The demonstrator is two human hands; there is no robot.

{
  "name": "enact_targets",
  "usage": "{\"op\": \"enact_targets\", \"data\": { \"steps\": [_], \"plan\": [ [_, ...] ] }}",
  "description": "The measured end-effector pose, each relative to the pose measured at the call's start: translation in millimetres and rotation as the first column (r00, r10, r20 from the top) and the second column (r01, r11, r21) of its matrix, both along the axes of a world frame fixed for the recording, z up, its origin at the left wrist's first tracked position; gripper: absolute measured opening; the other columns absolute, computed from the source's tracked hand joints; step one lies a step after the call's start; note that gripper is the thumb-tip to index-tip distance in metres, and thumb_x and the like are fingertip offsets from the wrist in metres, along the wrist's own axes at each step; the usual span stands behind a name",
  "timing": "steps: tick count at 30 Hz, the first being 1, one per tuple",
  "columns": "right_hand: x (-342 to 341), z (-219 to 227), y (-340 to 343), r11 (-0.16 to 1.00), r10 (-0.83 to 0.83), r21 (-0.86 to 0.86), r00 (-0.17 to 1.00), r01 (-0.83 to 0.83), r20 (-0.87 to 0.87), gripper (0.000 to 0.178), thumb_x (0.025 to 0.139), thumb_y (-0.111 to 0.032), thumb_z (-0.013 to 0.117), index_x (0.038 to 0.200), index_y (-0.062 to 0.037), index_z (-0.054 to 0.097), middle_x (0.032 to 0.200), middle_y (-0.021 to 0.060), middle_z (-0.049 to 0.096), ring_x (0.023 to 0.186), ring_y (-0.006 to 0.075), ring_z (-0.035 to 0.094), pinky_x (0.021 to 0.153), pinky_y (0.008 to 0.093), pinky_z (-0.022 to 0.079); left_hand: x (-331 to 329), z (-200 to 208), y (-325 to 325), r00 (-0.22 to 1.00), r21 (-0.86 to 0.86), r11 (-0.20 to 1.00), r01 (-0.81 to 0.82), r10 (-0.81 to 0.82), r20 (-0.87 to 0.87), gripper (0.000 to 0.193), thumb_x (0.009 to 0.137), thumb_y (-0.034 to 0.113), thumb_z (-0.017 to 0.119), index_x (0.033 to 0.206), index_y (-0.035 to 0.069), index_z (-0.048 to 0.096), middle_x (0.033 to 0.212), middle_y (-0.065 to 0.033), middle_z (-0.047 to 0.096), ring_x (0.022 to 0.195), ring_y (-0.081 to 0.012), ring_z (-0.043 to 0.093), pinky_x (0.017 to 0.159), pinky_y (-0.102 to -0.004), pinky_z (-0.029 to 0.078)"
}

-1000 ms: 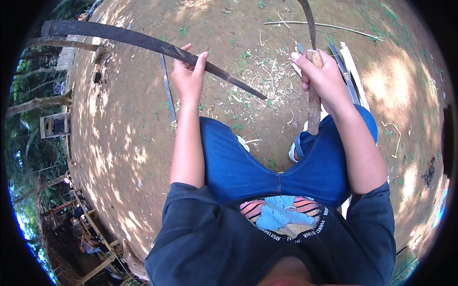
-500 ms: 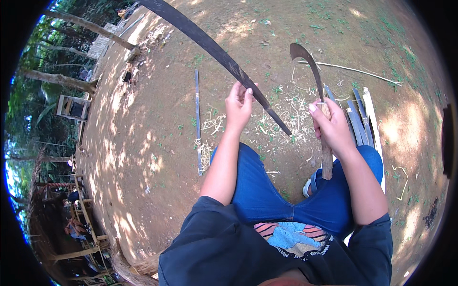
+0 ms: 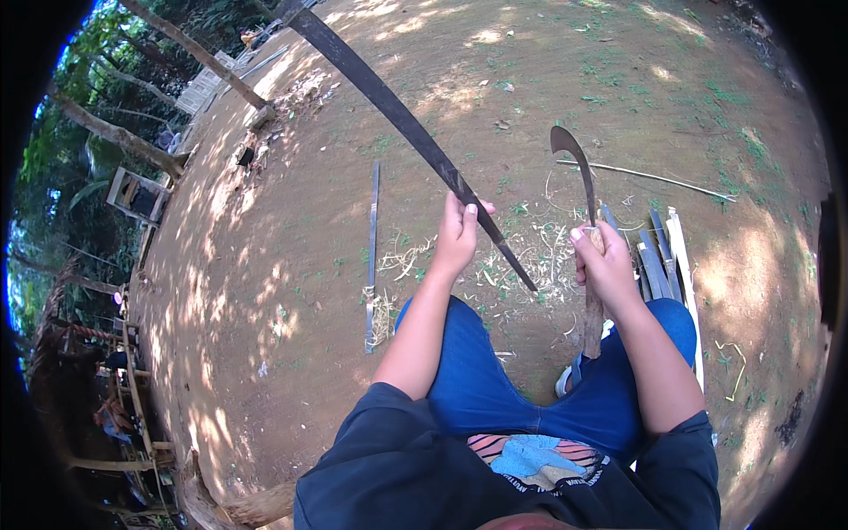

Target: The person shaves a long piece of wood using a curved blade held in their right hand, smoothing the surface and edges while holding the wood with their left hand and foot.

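Note:
My left hand grips a long dark strip, seemingly split bamboo, between thumb and fingers. The strip slants from the upper left down to its narrow end in front of my knees. In my right hand is a curved-blade knife, like a sickle, its blade pointing up and hooking left at the tip. My fingers wrap the upper part of its rough wooden handle, which hangs down by my right knee. Blade and strip are apart.
Pale curled shavings litter the dirt before my knees. Several split strips lie beside my right knee, and one dark narrow strip lies left. A thin stick rests beyond the knife. Logs lie at the lower left.
Both hands, the strip and the knife sit lower in the picture, as does the ground, so the view has tilted up a little. More of the strip's far end shows. Both grips stay the same.

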State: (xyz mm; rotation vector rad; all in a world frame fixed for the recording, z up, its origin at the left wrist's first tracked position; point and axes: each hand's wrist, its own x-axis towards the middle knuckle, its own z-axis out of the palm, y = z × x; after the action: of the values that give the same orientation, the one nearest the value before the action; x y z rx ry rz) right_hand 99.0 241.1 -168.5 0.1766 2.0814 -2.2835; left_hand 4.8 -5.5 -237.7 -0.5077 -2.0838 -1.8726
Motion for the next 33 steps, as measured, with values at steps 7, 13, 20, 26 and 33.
{"op": "enact_targets", "data": {
  "steps": [7, 13, 20, 26, 33],
  "plan": [
    [-17.2, 9.1, 38.0, 0.954, -0.299, -0.073, 0.941, 0.291, -0.157, 0.026, 0.091, -0.031, 0.066, 0.094, -0.0086, 0.052, 0.061, -0.0033, 0.048, 0.049, 0.0062, 0.046, 0.045, 0.0226, 0.037, 4.4, 83.2, -48.3, 0.934, -0.483, 0.8, -0.356, 0.318, -0.162, 0.028, 0.099, 0.024, 0.047, 0.118, 0.006, 0.054, 0.066, -0.0088, 0.053, 0.061, -0.019, 0.055, 0.057, -0.0341, 0.042],
    [-32.0, 9.0, 77.8, 0.866, -0.005, 0.461, 0.924, 0.195, -0.382, 0.028, 0.089, -0.03, 0.069, 0.084, -0.0077, 0.053, 0.064, -0.0018, 0.051, 0.062, 0.0089, 0.054, 0.054, 0.0301, 0.042, 81.0, 93.4, -74.3, 0.932, -0.812, 0.573, -0.112, 0.343, 0.114, 0.031, 0.088, 0.031, 0.065, 0.083, 0.001, 0.059, 0.056, -0.0104, 0.051, 0.05, -0.0194, 0.051, 0.05, -0.0354, 0.038],
    [-48.2, -25.9, 102.9, 0.443, 0.383, 0.89, 0.875, 0.106, -0.295, 0.026, 0.077, -0.033, 0.071, 0.078, -0.0083, 0.062, 0.068, 0.0144, 0.06, 0.07, 0.0371, 0.061, 0.06, 0.0451, 0.045, 161.5, 87.2, -85.1, 0.853, -0.743, 0.665, 0.073, 0.344, 0.392, 0.024, 0.088, 0.022, 0.064, 0.083, -0.001, 0.058, 0.056, -0.0037, 0.044, 0.056, -0.0086, 0.04, 0.051, -0.0294, 0.033],
    [-54.2, -58.8, 103.1, 0.363, 0.49, 0.928, 0.83, 0.085, -0.268, 0.023, 0.074, -0.028, 0.071, 0.076, -0.0073, 0.062, 0.07, 0.013, 0.061, 0.07, 0.0344, 0.062, 0.062, 0.045, 0.047, 196.2, 93.5, -92.6, 0.785, -0.71, 0.682, 0.175, 0.34, 0.519, 0.021, 0.087, 0.017, 0.065, 0.079, -0.001, 0.056, 0.058, 0.0001, 0.041, 0.058, -0.0069, 0.037, 0.051, -0.0271, 0.03],
    [-71.7, -67.6, 116.0, 0.378, 0.385, 0.92, 0.886, 0.106, -0.26, 0.019, 0.078, -0.028, 0.065, 0.08, -0.0092, 0.068, 0.074, 0.0132, 0.067, 0.07, 0.0342, 0.066, 0.066, 0.0455, 0.052, 213.6, 103.4, -105.1, 0.83, -0.735, 0.656, 0.172, 0.305, 0.466, 0.024, 0.086, 0.018, 0.067, 0.074, 0.002, 0.053, 0.056, 0.0005, 0.039, 0.055, -0.0062, 0.036, 0.048, -0.0266, 0.029]
  ]
}}
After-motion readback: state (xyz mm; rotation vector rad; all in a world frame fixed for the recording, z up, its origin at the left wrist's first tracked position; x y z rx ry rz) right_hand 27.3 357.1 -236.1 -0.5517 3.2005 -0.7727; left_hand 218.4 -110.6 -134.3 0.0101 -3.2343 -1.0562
